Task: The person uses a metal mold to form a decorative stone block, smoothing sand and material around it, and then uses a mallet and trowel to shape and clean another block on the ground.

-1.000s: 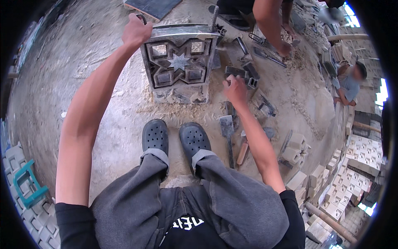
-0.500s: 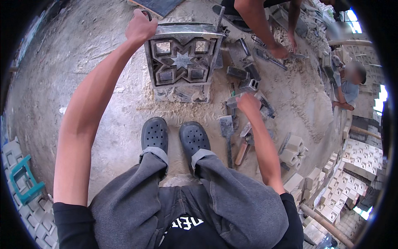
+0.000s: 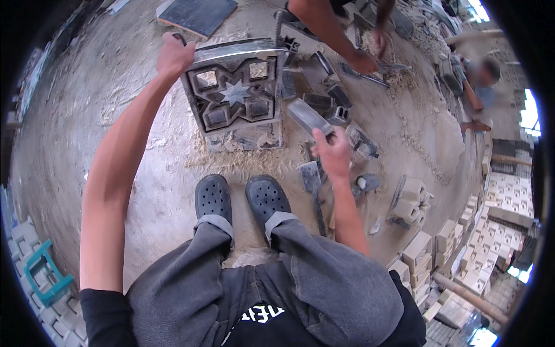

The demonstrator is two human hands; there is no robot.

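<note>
My left hand [image 3: 175, 56] is closed round a dark handle at the upper left corner of a metal mould [image 3: 234, 94]. The mould is a square frame with a star-shaped openwork pattern, tilted up on edge over a sandy base plate [image 3: 245, 140]. In my right hand [image 3: 333, 151] is one end of a flat grey rectangular metal bar [image 3: 309, 117]. Its other end points up and left toward the mould's right side, apart from it. Below that hand lies a flat-bladed scraper [image 3: 312, 184] with a long handle.
Dark metal blocks [image 3: 319, 104] lie right of the mould. A co-worker's hand [image 3: 363, 62] is at a trowel [image 3: 396, 67] beside a sand heap. A dark board [image 3: 198, 14] lies at the far side. Pale cast blocks [image 3: 411, 199] stand at right; a teal plastic frame [image 3: 47, 274] sits at left.
My right hand has lifted the grey bar off the tools and swung it up beside the mould. The left hand keeps its hold on the mould. The whole view has shifted a little.
</note>
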